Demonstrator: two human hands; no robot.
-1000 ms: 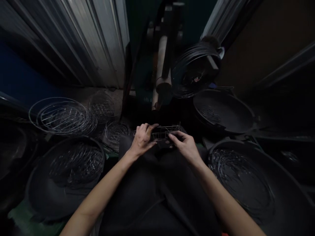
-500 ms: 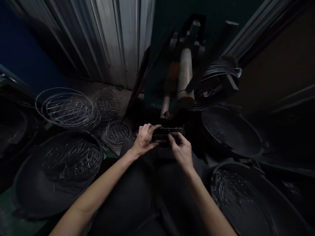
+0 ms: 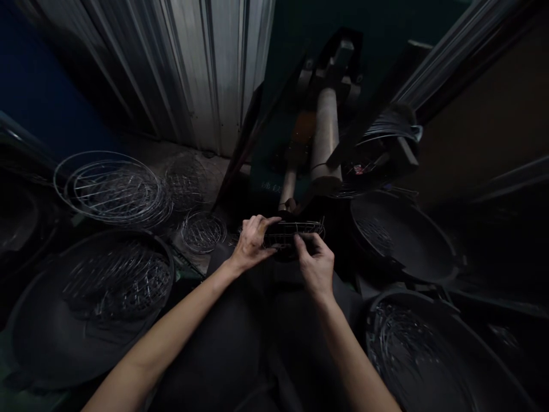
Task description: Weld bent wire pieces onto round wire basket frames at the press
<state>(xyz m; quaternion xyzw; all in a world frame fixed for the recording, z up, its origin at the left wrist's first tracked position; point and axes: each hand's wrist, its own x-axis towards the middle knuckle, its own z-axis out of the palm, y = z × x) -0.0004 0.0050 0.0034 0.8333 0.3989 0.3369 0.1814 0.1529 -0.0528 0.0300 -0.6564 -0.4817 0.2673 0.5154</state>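
A small round wire rack (image 3: 281, 236) is in front of me, just below the metal arms of a dark green machine. My left hand (image 3: 253, 243) grips its left side, with thumb and index finger spread across the near and far wires. On the right side, my right hand (image 3: 316, 258) is closed in a pinch, thumb against index finger, at a short thin wire (image 3: 297, 228) standing up from the rack. Whether that wire is fixed to the rack I cannot tell. The rack's lower part is lost in shadow.
The machine's thick metal cylinder (image 3: 326, 134) and a thinner rod (image 3: 289, 186) hang ahead. Round wire grids (image 3: 120, 189) are stacked at left, beside a smaller stack (image 3: 203, 232). A black pan (image 3: 38, 320) holds wire pieces; more pans (image 3: 412, 229) stand right. Corrugated metal wall (image 3: 206, 74) behind.
The view has shifted slightly. Both hands keep almost the same place on the rack; the wire at my right fingertips now stands up more visibly.
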